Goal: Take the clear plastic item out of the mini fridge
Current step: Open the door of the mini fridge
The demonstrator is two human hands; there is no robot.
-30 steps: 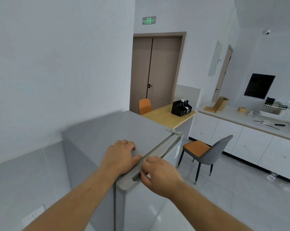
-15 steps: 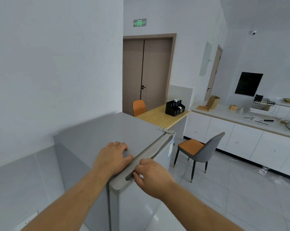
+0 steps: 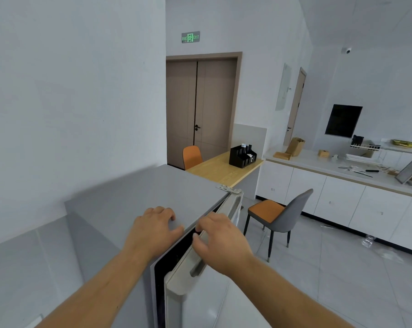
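- The mini fridge [image 3: 138, 197] stands against the wall; we brace it so it does not slide.
- Its door [image 3: 183, 275] is ajar at the front edge; we swing it wide.
- Our left hand [image 3: 153, 229] presses flat, open, on top.
- Our right hand [image 3: 220, 240] hooks the door's top edge.
- The clear plastic item is hidden inside.

The grey mini fridge [image 3: 138, 197] stands against the white wall, flat top bare. Its door [image 3: 195, 275], hinged at the two o'clock corner, is ajar (a dark gap shows). The clear plastic item is unseen.
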